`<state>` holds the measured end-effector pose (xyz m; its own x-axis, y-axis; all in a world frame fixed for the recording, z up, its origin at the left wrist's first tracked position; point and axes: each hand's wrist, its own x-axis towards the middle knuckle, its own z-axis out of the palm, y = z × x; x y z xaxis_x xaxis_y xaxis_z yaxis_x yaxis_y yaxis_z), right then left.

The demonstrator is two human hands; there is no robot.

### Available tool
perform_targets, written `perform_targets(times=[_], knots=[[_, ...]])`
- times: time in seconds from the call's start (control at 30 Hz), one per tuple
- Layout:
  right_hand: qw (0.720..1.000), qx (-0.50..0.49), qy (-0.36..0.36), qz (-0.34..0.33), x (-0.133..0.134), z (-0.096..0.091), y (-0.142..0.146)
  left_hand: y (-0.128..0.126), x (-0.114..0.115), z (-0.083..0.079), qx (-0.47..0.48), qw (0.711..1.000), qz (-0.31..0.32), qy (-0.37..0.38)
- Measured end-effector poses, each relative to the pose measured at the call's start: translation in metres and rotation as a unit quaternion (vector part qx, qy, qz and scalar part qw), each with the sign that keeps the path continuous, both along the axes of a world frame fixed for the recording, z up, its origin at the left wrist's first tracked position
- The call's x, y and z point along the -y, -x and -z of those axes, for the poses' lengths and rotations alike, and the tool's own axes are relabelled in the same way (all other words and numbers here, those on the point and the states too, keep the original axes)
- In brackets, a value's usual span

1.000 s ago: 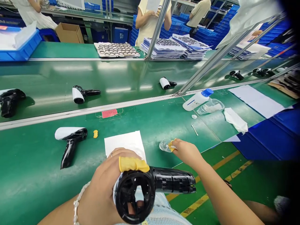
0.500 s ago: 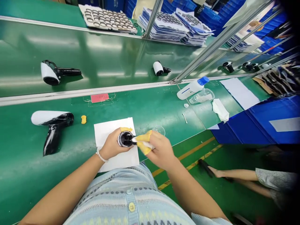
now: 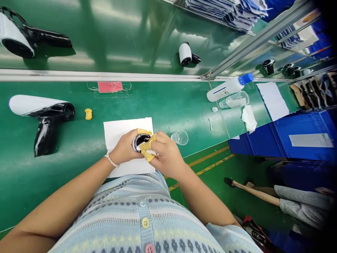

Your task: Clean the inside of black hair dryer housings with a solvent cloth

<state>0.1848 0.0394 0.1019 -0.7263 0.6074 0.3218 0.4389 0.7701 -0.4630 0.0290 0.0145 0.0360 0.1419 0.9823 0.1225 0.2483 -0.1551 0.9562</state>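
Observation:
My left hand (image 3: 123, 148) is wrapped around a round, hollow black part (image 3: 143, 138) with a silvery rim, its opening facing up. A yellow finger cover shows on that hand's fingertip. My right hand (image 3: 168, 151), with yellow covers on its fingers, pinches a white wipe (image 3: 152, 152) against the part's rim and opening. The fingers partly hide both wipe and part. Beneath the hands lies a white paper sheet (image 3: 116, 130). Just right of them is a clear plastic cup (image 3: 181, 137).
To the left lie a white-and-black hair dryer (image 3: 37, 105) and a yellow finger cover (image 3: 88, 114). A blue-capped bottle (image 3: 223, 89), another clear cup (image 3: 234, 100) and a crumpled tissue (image 3: 249, 118) are at the right. More dryers (image 3: 185, 54) rest on the green belt behind a metal rail.
My right hand has moved left, bringing the wipe from beside the round part onto its opening. My left hand still holds the part. The view has tilted down.

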Motion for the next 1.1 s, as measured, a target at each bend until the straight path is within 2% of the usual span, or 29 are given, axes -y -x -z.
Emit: perform_targets(times=[0.07, 0.2, 0.33, 0.47, 0.6, 0.73, 0.87, 1.0, 1.1], knots=[[1.000, -0.004, 0.003, 0.008, -0.002, 0.000, 0.002, 0.000, 0.000, 0.001, -0.002, 1.000, 0.000, -0.013], [0.997, -0.015, -0.029, 0.069, -0.003, 0.003, 0.009, 0.000, 0.000, 0.001, -0.020, 0.999, -0.005, -0.030], [0.997, -0.019, -0.031, 0.067, 0.001, 0.003, 0.014, 0.000, -0.001, 0.000, -0.020, 1.000, -0.004, -0.016], [0.990, -0.018, -0.057, 0.131, 0.003, 0.003, 0.017, -0.001, -0.001, -0.001, -0.029, 1.000, -0.006, -0.007], [0.994, -0.006, -0.039, 0.106, 0.004, 0.002, 0.019, -0.001, -0.001, -0.002, -0.025, 1.000, -0.003, -0.008], [0.990, 0.001, -0.058, 0.125, 0.006, 0.001, 0.018, -0.001, -0.002, -0.002, -0.027, 1.000, -0.005, -0.008], [0.997, -0.006, -0.016, 0.079, 0.006, 0.000, 0.016, -0.001, -0.002, -0.003, -0.025, 1.000, -0.003, 0.007], [0.997, -0.011, -0.021, 0.072, 0.001, -0.002, 0.015, -0.001, -0.002, -0.002, -0.034, 0.999, -0.002, 0.006], [0.999, 0.009, 0.014, 0.030, 0.000, -0.007, 0.010, -0.001, -0.002, -0.003, -0.021, 1.000, 0.003, 0.008]])
